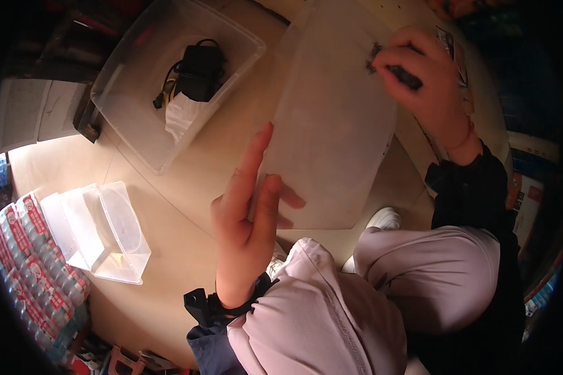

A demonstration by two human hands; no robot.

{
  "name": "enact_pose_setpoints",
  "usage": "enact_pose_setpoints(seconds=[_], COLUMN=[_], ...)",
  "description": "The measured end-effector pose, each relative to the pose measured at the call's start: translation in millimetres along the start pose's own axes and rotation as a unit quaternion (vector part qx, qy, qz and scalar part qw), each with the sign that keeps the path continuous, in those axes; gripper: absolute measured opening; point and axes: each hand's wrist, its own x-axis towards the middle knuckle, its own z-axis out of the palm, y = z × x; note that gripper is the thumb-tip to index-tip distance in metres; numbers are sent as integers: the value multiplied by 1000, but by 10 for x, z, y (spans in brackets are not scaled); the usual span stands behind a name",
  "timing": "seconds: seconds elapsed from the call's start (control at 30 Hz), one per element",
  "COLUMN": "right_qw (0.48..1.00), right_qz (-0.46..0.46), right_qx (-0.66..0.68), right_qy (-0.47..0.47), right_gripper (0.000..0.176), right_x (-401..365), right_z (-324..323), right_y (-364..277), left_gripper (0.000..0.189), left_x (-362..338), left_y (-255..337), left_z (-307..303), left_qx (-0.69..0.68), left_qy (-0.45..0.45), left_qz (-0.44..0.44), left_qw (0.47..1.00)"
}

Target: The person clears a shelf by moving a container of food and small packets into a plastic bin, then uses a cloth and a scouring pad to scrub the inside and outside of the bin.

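A translucent plastic panel (331, 137), perhaps a lid or one side of a bin, stands tilted in front of my knees. My left hand (244, 219) grips its near left edge, index finger stretched up along the rim and other fingers dimly visible behind the plastic. My right hand (428, 81) is closed round a dark, wiry scrubber (405, 76), held against the panel's upper right part. Some of the scrubber is hidden by my fingers, and its exact kind is hard to make out.
A clear bin (244, 53) holding a black power adapter (200, 69) with cable and white paper (182, 115) stands at upper left. Smaller clear containers (122, 228) lie on the tiled floor. Packs of bottles (34, 269) line the left side. A red-and-white box (527, 203) is at right.
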Motion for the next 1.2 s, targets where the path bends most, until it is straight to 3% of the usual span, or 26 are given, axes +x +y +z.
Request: enact_pose_setpoints(seconds=[0.1,0.2,0.4,0.47,0.57,0.6,0.67,0.7,0.77,0.87,0.9,0.97,1.1,1.17,1.2], right_qw=[1000,996,999,993,988,988,998,998,996,984,984,996,999,986,986], right_qz=[2,-46,30,-49,-48,-48,60,59,-73,-143,-143,-56,-33,-97,-96], right_qx=[-18,27,-17,36,50,50,8,8,-36,55,54,2,-42,68,68], right_qy=[-7,-75,-6,-98,-136,-136,-10,-10,-48,-89,-91,-71,0,-116,-116], right_gripper=[17,18,18,17,22,22,27,27,29,27,27,26,26,26,26], right_x=[7,-37,-56,-123,-242,-247,-240,-252,-249,-384,-382,-349,-337,-407,-389], right_z=[-44,-65,-67,-118,-160,-130,-61,-96,-145,-135,-144,-167,-143,-177,-184], right_y=[-57,-233,-41,-265,-380,-300,-77,-60,-51,-276,-234,-88,-7,-182,-184], left_gripper=[45,45,45,45,45,45,45,45,45,45,45,45,47,47,47], left_x=[-9,8,-17,-22,-29,-27,-16,-17,-27,-10,-7,-3,-5,-9,-2], left_y=[4,6,-3,-32,-39,-29,1,-3,-12,5,6,17,32,34,37], left_z=[-10,8,7,-7,-14,-17,-24,-22,-29,-32,-21,-6,-48,-45,-46], left_qx=[-5,-5,-9,-16,-7,-8,-14,-14,-7,-1,-3,-10,-36,-27,-27], left_qy=[-5,7,4,7,-8,-8,-15,-14,-12,-17,-18,-10,-26,-15,-16], left_qz=[-1,-5,-2,-3,2,2,-8,-7,-5,-10,-10,-2,-18,-17,-17], left_qw=[1000,1000,1000,1000,1000,1000,1000,1000,1000,1000,1000,1000,999,999,999])
